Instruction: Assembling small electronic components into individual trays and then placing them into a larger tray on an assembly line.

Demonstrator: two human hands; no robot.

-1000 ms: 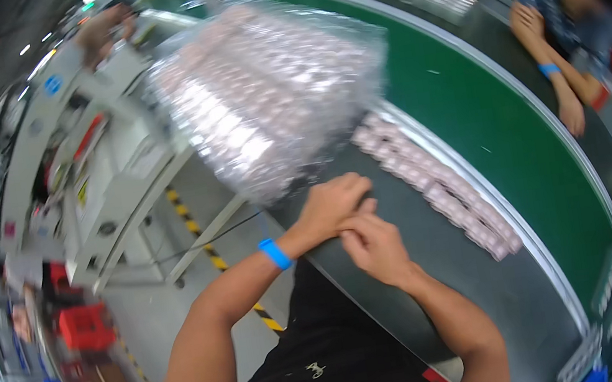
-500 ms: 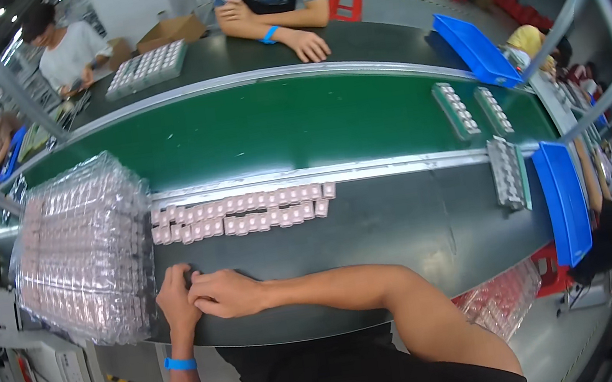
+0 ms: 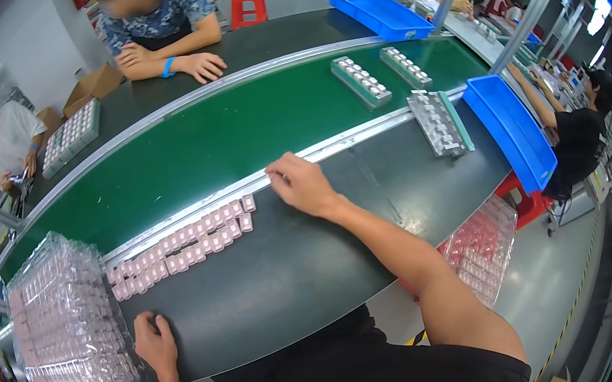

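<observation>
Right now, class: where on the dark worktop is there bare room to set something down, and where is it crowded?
Bare: the dark worktop between the left hand and right hand, below the pink parts. Also bare right of the right forearm, up to the grey tray. Crowded: the left end, with stacked clear trays.

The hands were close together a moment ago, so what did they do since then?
The hands have parted. The right hand reached forward to the metal rail beside the green belt, past the rows of small pink parts. The left hand slid back to the table's near edge, by the stack of clear trays. Neither holds anything. The pink rows and tray stack stayed put.
</observation>
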